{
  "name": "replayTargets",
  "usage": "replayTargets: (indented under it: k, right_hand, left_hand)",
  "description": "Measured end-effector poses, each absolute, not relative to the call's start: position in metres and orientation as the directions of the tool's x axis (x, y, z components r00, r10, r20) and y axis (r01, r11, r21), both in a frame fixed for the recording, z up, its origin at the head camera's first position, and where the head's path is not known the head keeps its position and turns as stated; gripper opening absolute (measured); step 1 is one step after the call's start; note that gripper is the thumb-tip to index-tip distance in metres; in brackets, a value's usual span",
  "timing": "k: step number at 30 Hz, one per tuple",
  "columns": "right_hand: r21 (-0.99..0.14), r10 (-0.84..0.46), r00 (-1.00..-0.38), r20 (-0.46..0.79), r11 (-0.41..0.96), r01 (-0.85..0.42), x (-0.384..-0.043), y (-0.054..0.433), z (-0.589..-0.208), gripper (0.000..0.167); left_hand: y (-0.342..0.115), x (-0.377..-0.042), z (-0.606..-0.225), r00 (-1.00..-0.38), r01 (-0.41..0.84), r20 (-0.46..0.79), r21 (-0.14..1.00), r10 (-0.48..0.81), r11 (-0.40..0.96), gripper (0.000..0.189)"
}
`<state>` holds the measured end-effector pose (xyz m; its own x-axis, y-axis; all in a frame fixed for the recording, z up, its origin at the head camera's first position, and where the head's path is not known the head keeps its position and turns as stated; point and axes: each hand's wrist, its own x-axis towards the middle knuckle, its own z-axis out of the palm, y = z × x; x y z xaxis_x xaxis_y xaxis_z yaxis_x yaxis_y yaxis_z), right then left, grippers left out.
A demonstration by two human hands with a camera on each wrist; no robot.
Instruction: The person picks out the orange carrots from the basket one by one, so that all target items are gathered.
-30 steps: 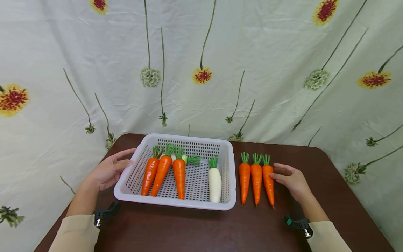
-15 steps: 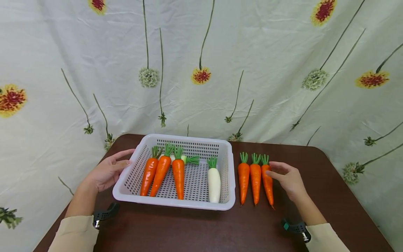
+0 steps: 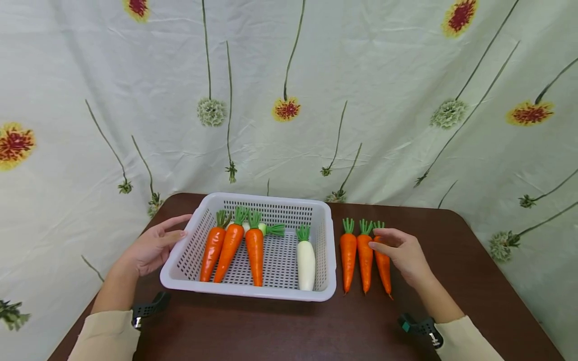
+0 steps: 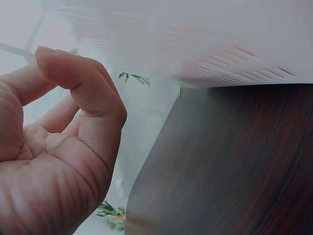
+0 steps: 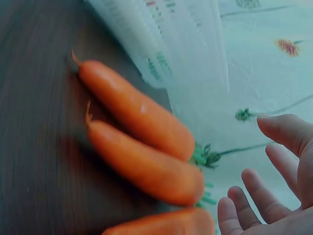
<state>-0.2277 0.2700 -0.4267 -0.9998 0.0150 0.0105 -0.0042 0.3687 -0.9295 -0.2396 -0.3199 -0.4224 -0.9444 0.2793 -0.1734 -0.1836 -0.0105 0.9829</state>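
Observation:
My left hand (image 3: 151, 248) holds the left rim of a white perforated plastic basket (image 3: 289, 295), thumb over the edge and fingers bent below. Inside lie three carrots (image 3: 255, 255) at the left, a white radish (image 3: 307, 265) at the right, and another white radish (image 3: 263, 229) partly hidden behind the carrots. Three more carrots stand in a row on the table, tips toward me. My right hand (image 3: 406, 255) hovers over the rightmost carrot (image 3: 384, 268), covering part of it. Its fingers are spread and loosely bent, nothing between them, fingertips by the middle carrot (image 3: 365, 258).
The dark brown wooden table (image 3: 253, 331) has rounded back corners. A pale cloth (image 3: 253, 145) printed with flowers hangs behind and beside it. Both wrists carry dark straps (image 3: 422, 326).
My right hand has moved left from beside the rightmost carrot to over it, fingertips near the middle one. My left hand keeps its place at the basket. The view shifts slightly.

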Motion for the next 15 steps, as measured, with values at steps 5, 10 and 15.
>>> replayTargets:
  k: [5,10,15]
  right_hand:
    - [-0.94,-0.028,-0.999,0.034,0.338,-0.042,-0.226,0.257,-0.419,0.053]
    - [-0.937,-0.069,-0.996,0.055,0.342,-0.075,-0.224,0.247,-0.411,0.048]
    - [-0.928,-0.11,-0.992,0.06,0.36,-0.096,-0.222,0.235,-0.402,0.047]
  left_hand:
    - [-0.32,-0.239,-0.422,-0.944,-0.186,-0.176,0.982,0.281,-0.01,0.06]
    - [-0.32,-0.239,-0.422,-0.943,-0.187,-0.172,0.982,0.286,-0.023,0.058]
    - [-0.319,-0.239,-0.422,-0.943,-0.177,-0.16,0.984,0.292,-0.03,0.056]
